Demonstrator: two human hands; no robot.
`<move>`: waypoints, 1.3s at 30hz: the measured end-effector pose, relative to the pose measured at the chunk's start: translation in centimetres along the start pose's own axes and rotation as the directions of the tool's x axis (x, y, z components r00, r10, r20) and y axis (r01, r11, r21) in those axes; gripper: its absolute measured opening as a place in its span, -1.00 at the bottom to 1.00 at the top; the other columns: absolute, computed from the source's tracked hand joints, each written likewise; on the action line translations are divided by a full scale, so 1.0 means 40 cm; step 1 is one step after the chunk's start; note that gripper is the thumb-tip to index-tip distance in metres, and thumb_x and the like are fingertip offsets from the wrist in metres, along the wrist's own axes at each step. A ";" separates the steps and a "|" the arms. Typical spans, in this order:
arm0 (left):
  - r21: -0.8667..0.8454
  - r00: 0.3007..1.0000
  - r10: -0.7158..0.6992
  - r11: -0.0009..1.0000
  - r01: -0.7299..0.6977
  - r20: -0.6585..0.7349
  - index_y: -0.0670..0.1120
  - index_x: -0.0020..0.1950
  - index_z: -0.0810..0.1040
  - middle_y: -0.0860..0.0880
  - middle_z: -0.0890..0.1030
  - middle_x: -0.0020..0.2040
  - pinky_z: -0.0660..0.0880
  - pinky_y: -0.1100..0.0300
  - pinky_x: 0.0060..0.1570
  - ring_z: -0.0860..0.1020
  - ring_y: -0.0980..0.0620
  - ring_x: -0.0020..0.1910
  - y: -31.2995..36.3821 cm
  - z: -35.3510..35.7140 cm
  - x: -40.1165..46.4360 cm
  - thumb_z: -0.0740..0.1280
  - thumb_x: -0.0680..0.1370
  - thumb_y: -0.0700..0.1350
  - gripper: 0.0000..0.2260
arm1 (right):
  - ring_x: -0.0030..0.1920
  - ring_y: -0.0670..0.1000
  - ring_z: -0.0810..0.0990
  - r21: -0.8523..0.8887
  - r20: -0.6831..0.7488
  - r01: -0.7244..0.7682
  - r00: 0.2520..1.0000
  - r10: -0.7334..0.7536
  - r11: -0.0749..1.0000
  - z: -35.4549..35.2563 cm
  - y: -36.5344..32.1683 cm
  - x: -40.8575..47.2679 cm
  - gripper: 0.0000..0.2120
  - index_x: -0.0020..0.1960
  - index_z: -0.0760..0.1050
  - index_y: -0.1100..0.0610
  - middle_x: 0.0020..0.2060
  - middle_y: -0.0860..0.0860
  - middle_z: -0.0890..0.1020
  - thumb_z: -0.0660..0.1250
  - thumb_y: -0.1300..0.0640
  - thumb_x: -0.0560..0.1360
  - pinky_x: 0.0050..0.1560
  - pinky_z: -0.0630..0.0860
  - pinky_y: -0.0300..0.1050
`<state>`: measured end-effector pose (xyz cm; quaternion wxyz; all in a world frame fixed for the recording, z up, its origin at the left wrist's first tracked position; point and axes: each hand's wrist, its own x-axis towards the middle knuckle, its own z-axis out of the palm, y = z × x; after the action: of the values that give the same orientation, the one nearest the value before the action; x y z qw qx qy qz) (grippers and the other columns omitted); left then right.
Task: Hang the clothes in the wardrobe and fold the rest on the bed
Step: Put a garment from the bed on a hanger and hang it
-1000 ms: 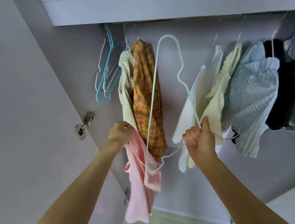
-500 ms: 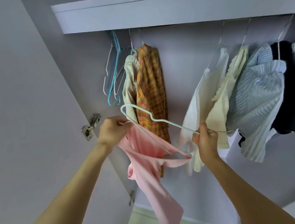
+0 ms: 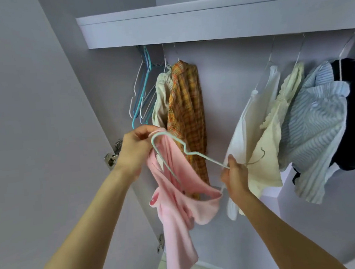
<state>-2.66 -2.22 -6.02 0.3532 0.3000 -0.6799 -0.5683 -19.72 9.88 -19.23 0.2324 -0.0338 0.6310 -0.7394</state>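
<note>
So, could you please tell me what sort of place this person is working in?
Most likely the inside of a bedroom wardrobe: shirts such as the plaid shirt hang below a shelf, spare empty hangers hang at the left, and a door hinge shows.

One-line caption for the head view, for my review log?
Left hand grips pink garment while right hand threads pale green wire hanger into it, before wardrobe clothes.

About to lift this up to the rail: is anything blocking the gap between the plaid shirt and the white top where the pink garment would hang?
Nothing visible blocks it. The stretch between the plaid shirt and the white top is open. The pink garment is only partly on the mint hanger; the rail itself is hidden behind the shelf.
</note>
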 end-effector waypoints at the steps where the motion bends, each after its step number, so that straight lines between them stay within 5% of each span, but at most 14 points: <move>1: 0.073 0.999 0.014 0.997 -0.011 -0.042 -0.11 -0.25 0.60 0.13 0.55 -0.50 0.40 0.40 -0.47 0.45 0.24 -0.53 -0.006 -0.014 0.006 0.35 0.48 -0.34 -0.83 | -0.52 -0.01 0.33 -0.066 -0.019 0.045 0.999 -0.046 0.997 -0.014 0.009 0.010 -0.57 -0.44 0.25 0.15 -0.63 -0.02 0.33 0.17 0.11 0.59 -0.46 0.29 -0.19; 3: 0.287 0.992 0.041 0.958 -0.005 -0.120 -0.06 -0.25 0.63 0.11 0.54 -0.48 0.41 0.35 -0.43 0.43 0.20 -0.52 -0.029 -0.036 0.012 0.39 0.45 -0.28 -0.86 | -0.59 -0.07 0.30 -0.142 -0.023 0.144 0.989 -0.148 0.979 -0.034 0.011 0.027 -0.53 -0.48 0.20 0.12 -0.69 -0.09 0.28 0.15 0.10 0.60 -0.44 0.24 -0.18; 8: 0.677 0.966 0.151 0.736 0.032 -0.210 -0.11 -0.12 0.68 -0.06 0.58 -0.23 0.32 0.29 -0.20 0.50 -0.04 -0.22 -0.101 -0.068 -0.002 0.39 0.41 -0.24 -0.89 | -0.45 0.12 0.42 -0.400 0.007 0.416 0.892 -0.452 0.816 -0.027 -0.030 0.046 -0.48 -0.48 0.38 0.31 -0.54 0.18 0.43 0.13 0.13 0.61 -0.29 0.31 -0.12; 13: 0.685 0.976 0.157 0.729 -0.013 -0.148 -0.13 -0.11 0.69 -0.06 0.65 -0.17 0.31 0.33 -0.19 0.51 0.02 -0.19 -0.116 -0.046 -0.007 0.37 0.43 -0.26 -0.88 | -0.40 0.10 0.36 -0.663 0.290 0.583 0.778 -0.557 0.470 -0.002 -0.057 0.027 -0.45 -0.54 0.22 0.23 -0.51 0.26 0.42 0.14 0.11 0.61 -0.27 0.27 -0.01; 15: 0.650 0.995 0.074 0.760 -0.015 -0.063 -0.09 -0.09 0.68 0.01 0.59 -0.20 0.31 0.34 -0.20 0.51 0.03 -0.17 -0.112 -0.025 -0.005 0.41 0.42 -0.25 -0.87 | -0.40 0.10 0.36 -0.683 0.355 0.614 0.753 -0.554 0.396 0.016 -0.066 0.019 -0.46 -0.50 0.33 0.32 -0.48 0.29 0.50 0.14 0.09 0.61 -0.28 0.24 -0.04; 19: 0.314 0.986 -0.148 0.942 0.115 0.081 -0.05 0.03 0.60 0.00 0.49 -0.07 0.39 0.30 -0.21 0.50 0.07 -0.18 -0.108 -0.011 -0.008 0.49 0.40 -0.21 -0.77 | -0.35 0.19 0.48 -0.650 0.316 0.591 0.782 -0.537 0.477 0.028 -0.099 0.021 -0.46 -0.49 0.35 0.26 -0.43 0.28 0.57 0.11 0.05 0.62 -0.20 0.37 -0.02; 22: 0.154 0.995 -0.090 0.985 0.081 0.050 0.00 -0.01 0.56 -0.04 0.48 0.01 0.42 0.36 -0.24 0.49 0.06 -0.22 -0.099 -0.015 -0.009 0.41 0.47 -0.24 -0.82 | -0.40 0.17 0.40 -0.682 0.391 0.607 0.774 -0.498 0.407 0.007 -0.104 0.025 -0.44 -0.55 0.17 0.13 -0.60 0.10 0.39 0.13 0.04 0.61 -0.27 0.30 -0.06; 25: 0.237 0.994 0.005 0.971 -0.030 0.106 0.00 -0.01 0.56 -0.06 0.52 0.03 0.45 0.27 -0.16 0.50 -0.01 -0.23 -0.098 -0.017 -0.001 0.37 0.51 -0.22 -0.87 | -0.38 0.17 0.42 -0.702 0.390 0.577 0.802 -0.453 0.418 -0.010 -0.102 0.032 -0.42 -0.57 0.14 0.08 -0.57 0.15 0.39 0.14 0.03 0.61 -0.24 0.30 -0.04; 28: 0.666 0.990 0.085 0.734 -0.136 0.109 -0.04 0.07 0.59 -0.05 0.56 0.09 0.47 0.13 0.02 0.59 -0.06 -0.09 -0.125 -0.022 0.002 0.36 0.51 -0.13 -0.86 | -0.42 0.10 0.47 -0.590 0.192 0.451 0.884 -0.427 0.669 -0.013 -0.118 0.044 -0.42 -0.58 0.29 0.11 -0.57 0.06 0.46 0.12 0.01 0.61 -0.18 0.37 -0.09; 31: 0.831 0.988 0.115 0.536 -0.148 0.101 -0.01 0.21 0.55 -0.02 0.50 0.22 0.37 0.07 0.21 0.46 -0.06 0.22 -0.165 -0.034 0.005 0.34 0.52 -0.01 -0.72 | -0.46 -0.06 0.45 -0.594 0.197 0.428 0.898 -0.393 0.681 -0.015 -0.115 0.036 -0.43 -0.57 0.35 0.10 -0.57 -0.03 0.47 0.12 -0.01 0.61 -0.18 0.32 -0.17; 35: 0.881 0.942 0.112 0.335 -0.335 0.316 0.12 0.41 0.34 0.08 0.32 0.37 0.09 -0.03 0.35 0.20 -0.02 0.39 -0.214 -0.006 0.010 0.25 0.54 0.13 -0.56 | -0.36 0.03 0.51 -0.628 0.263 0.440 0.896 -0.357 0.642 0.003 -0.124 0.012 -0.43 -0.56 0.37 0.08 -0.55 -0.04 0.49 0.13 -0.05 0.60 -0.08 0.38 -0.13; 37: 0.866 0.921 0.066 0.320 -0.385 0.385 0.08 0.39 0.36 0.08 0.38 0.34 0.06 -0.05 0.38 0.26 -0.02 0.38 -0.233 0.025 0.015 0.20 0.58 0.07 -0.63 | -0.31 0.03 0.55 -0.647 0.294 0.460 0.886 -0.357 0.608 0.018 -0.142 0.001 -0.44 -0.56 0.39 0.07 -0.56 -0.08 0.50 0.15 -0.08 0.59 -0.06 0.38 -0.14; 39: 0.818 0.913 0.098 0.416 -0.398 0.395 -0.04 0.23 0.49 -0.01 0.57 0.15 0.22 0.03 0.26 0.48 -0.11 0.19 -0.244 0.047 0.022 0.18 0.61 -0.08 -0.77 | -0.41 -0.17 0.51 -0.647 0.345 0.475 0.880 -0.327 0.597 0.017 -0.159 -0.005 -0.48 -0.50 0.44 0.10 -0.62 -0.13 0.49 0.18 -0.09 0.57 -0.20 0.35 -0.25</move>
<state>-4.65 -3.59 -15.72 0.1239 0.2482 -0.9546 -0.1082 -21.23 9.94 -13.01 0.0867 -0.3332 0.8179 -0.4611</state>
